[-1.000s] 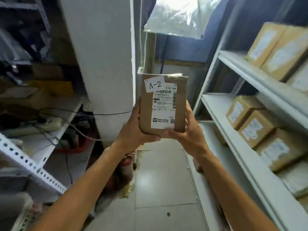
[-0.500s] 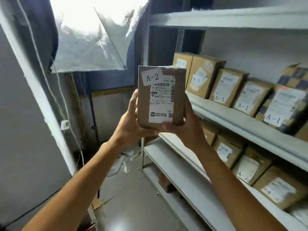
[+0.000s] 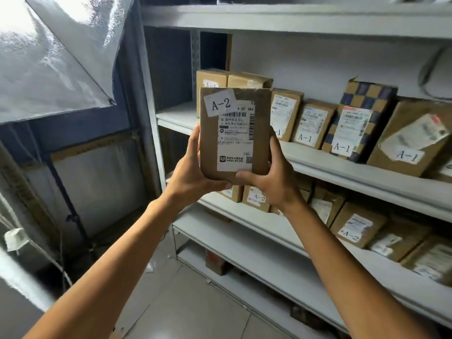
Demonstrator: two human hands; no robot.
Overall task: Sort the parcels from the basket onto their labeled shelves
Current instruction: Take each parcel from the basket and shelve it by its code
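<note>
Cardboard A-2 parcel (image 3: 234, 133) gripped upright in our left hand (image 3: 193, 177) and right hand (image 3: 271, 177); we risk misfiling it with A-1 parcels (image 3: 315, 123) behind it

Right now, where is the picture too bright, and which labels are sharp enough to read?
Head view: the plastic sheet at upper left is blown out by backlight. The held parcel is sharp and its A-2 sticker reads clearly. The A-1 parcels are readable; the lower-right parcels blur and stretch toward the wide-angle edge.
</note>
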